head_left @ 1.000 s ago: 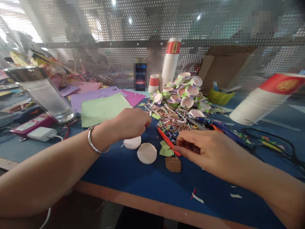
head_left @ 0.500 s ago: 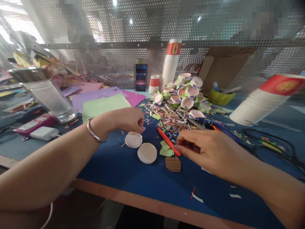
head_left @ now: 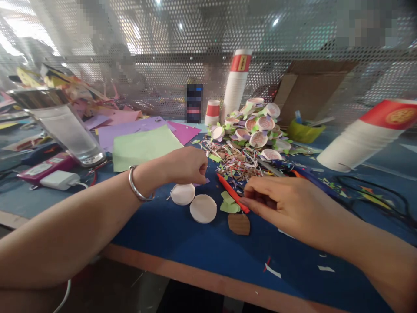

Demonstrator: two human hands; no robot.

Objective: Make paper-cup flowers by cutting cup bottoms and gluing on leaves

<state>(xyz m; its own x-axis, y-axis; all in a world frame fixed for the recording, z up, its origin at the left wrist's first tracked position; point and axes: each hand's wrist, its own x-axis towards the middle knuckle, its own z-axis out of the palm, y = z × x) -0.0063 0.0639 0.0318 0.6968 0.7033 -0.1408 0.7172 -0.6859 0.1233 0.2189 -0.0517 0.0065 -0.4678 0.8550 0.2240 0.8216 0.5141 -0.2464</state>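
My left hand (head_left: 190, 166), with a silver bangle on its wrist, is closed over the table. A small purple paper piece (head_left: 202, 182) shows beneath its fingers, and it appears gripped there. Below it lie two pale round discs (head_left: 183, 194) (head_left: 203, 208). My right hand (head_left: 276, 198) has curled fingers, thumb close to the forefinger, at the lower end of an orange stick-like tool (head_left: 233, 192). Whatever lies between those fingertips is hidden. Green paper pieces (head_left: 230, 202) and a brown corrugated cardboard piece (head_left: 239, 224) lie just left of this hand.
Behind my hands are paper scraps (head_left: 239, 163) and a pile of decorated cup bottoms (head_left: 258, 139). Paper cup stacks (head_left: 235, 89) (head_left: 355, 139) stand at the back and right. At left are a glass of water (head_left: 71, 134), coloured sheets (head_left: 143, 150) and a charger (head_left: 60, 179).
My left hand has moved slightly right, the purple paper piece with it, and more of that piece now shows. My right hand stays by the orange tool. The view has shifted a little.
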